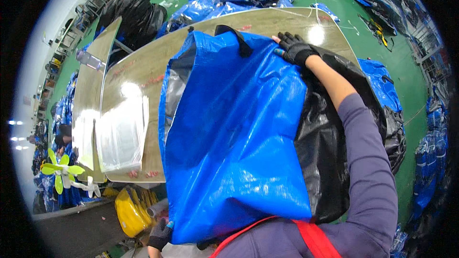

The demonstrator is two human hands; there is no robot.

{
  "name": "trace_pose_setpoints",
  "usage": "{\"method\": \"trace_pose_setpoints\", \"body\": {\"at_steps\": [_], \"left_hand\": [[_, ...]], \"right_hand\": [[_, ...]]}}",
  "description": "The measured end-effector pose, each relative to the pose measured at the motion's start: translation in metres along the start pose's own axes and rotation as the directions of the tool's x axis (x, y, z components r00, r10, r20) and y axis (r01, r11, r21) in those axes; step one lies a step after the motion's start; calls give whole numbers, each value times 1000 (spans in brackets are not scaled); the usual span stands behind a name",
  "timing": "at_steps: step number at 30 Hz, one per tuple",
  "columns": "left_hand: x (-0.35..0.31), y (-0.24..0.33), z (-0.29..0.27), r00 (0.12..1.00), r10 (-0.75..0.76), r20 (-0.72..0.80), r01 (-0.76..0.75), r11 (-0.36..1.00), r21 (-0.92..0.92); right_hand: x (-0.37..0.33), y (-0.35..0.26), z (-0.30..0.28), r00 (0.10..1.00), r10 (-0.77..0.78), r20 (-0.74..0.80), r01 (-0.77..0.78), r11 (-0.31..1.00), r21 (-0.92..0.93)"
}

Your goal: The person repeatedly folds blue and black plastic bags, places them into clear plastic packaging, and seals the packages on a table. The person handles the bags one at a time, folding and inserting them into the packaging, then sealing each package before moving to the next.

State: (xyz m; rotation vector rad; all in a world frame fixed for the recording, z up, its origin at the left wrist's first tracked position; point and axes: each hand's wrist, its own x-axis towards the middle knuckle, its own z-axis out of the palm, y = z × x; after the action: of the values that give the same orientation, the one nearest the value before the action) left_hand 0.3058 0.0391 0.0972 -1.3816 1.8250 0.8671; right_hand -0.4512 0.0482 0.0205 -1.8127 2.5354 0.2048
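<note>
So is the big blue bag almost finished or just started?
Partly along, it seems. Done: the blue tarp bag lies spread on the wooden table. In hand: the right hand presses its far edge, and the left hand grips its near corner. Left: black bags underneath wait.

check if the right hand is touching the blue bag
Touching. The head view shows the gloved right hand pressed flat on the far top edge of the blue bag.

A large blue woven tarpaulin bag (234,134) with a black handle lay spread flat, filling the frame's centre.
</note>
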Motion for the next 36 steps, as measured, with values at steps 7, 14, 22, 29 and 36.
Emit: {"method": "trace_pose_setpoints", "body": {"at_steps": [7,14,22,29,36], "left_hand": [[90,202,-188,333,647,-685,-761,614,209],[292,333,-316,590,570,-572,-773,603,-197],[304,323,-263,-321,494,-808,-145,818,557],[144,363,-129,204,977,-62,-851,208,483],[163,374,-37,230,973,-34,-492,146,859]], "right_hand": [[-1,-10,13,970,5,-242,-14,999,-33],[-51,-41,-13,853,-266,-449,409,875,259],[-53,-37,27,874,-350,-337,447,850,277],[-234,2,-146,989,-86,-120,146,700,699],[-417,-12,-71,861,494,122,-364,430,826]]}}
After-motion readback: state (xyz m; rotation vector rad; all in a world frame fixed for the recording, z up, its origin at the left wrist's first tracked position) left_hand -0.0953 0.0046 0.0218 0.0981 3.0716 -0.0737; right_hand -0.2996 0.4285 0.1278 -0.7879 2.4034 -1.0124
